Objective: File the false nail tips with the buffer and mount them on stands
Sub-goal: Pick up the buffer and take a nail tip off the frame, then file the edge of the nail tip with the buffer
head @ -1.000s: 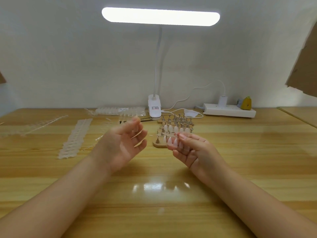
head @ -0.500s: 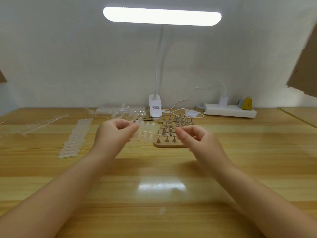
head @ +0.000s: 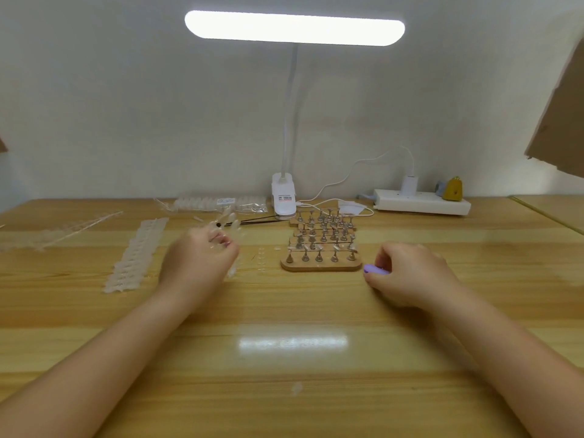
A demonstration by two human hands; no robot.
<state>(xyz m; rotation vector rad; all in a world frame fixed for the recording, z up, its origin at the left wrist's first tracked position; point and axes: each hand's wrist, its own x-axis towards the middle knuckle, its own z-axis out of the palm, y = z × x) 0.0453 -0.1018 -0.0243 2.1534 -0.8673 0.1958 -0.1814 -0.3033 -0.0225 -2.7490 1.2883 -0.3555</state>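
My left hand [head: 197, 262] holds a clear strip of false nail tips [head: 230, 222] that sticks up past its fingers, left of the stands. Wooden bases [head: 320, 266] carry several small metal stands [head: 319, 256], and a few in the rows behind bear pale tips. My right hand [head: 407, 275] rests on the table just right of the bases, fingers curled round a purple buffer [head: 376, 269] whose end pokes out to the left.
More nail tip strips [head: 136, 256] lie at the left, with a packet of tips [head: 218, 203] behind. A clamp lamp [head: 283, 197] stands at the back centre, a white power strip [head: 422, 205] at the back right. Small loose tips [head: 260, 259] lie between my hands.
My hands have moved apart. The right hand went down to the right onto the purple buffer. The left hand kept the tip strip and shifted left.
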